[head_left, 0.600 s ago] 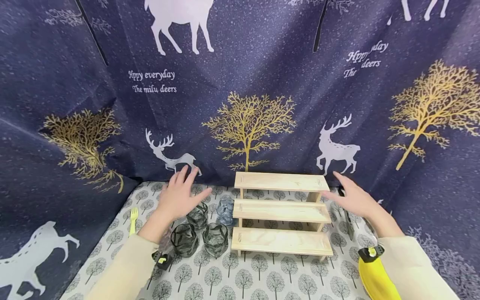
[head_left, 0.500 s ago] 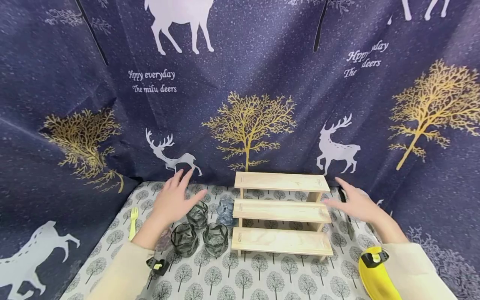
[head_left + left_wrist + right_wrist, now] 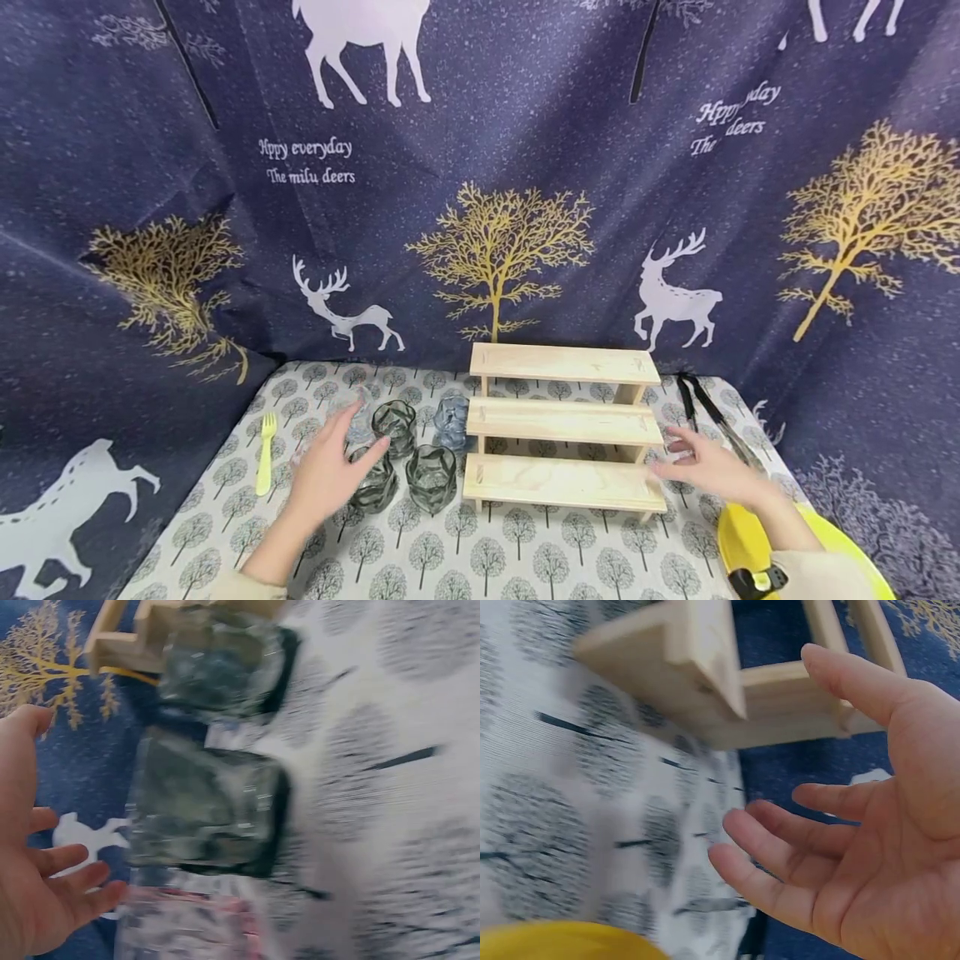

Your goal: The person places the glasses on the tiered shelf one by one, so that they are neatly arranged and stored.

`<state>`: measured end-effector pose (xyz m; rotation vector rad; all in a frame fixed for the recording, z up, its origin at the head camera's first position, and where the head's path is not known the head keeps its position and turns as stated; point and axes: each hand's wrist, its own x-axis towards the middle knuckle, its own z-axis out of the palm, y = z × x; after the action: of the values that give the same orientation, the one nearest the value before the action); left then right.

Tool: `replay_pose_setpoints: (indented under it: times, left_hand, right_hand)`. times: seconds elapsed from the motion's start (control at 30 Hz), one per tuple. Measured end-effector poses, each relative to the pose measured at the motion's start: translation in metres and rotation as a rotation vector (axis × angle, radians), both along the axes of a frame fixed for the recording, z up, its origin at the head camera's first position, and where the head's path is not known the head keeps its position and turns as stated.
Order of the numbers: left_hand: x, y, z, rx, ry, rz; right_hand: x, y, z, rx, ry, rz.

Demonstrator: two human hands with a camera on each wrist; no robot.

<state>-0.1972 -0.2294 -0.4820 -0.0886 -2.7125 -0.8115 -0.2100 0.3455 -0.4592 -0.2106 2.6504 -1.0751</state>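
My left hand [image 3: 326, 467] is raised beside a group of glass cups, fingers spread and holding nothing. A dark grey cup [image 3: 375, 492] is partly hidden behind its thumb. Two more grey cups, one at the back [image 3: 393, 425] and one at the front [image 3: 431, 482], stand to the right, near a blue cup [image 3: 452, 421]. In the left wrist view a pinkish clear cup [image 3: 187, 926] shows below the fingertips. My right hand [image 3: 708, 471], loosely bent and holding nothing, is at the right end of a three-step wooden shelf [image 3: 564, 482].
A yellow-green fork [image 3: 266, 454] lies at the left. Long dark-handled utensils, perhaps tongs [image 3: 708, 404], lie at the back right. A bright yellow rounded item [image 3: 738, 537] is partly under my right forearm. A dark blue deer-print cloth [image 3: 495, 125] hangs behind the table.
Both hands have drawn back toward me and lower, the left from behind the cups, the right down along the shelf's side. The shelf and cups stay put.
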Motion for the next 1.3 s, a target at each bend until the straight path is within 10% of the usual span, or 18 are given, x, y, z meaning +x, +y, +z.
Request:
replay_pose_setpoints:
  times: [0.37,0.87,1.3]
  left_hand:
    - [0.026,0.014,-0.037,0.065,0.088,-0.033]
    - [0.032,0.027,-0.063,0.187,0.190,0.028]
    - [0.038,0.024,-0.074,0.356,-0.017,0.127]
  right_hand:
    - [0.010,-0.013,-0.038,-0.208,-0.117,-0.060]
    - [0.011,-0.013,-0.051,-0.467,-0.238,0.010]
    - [0.010,-0.007,-0.058,-0.578,-0.294,-0.024]
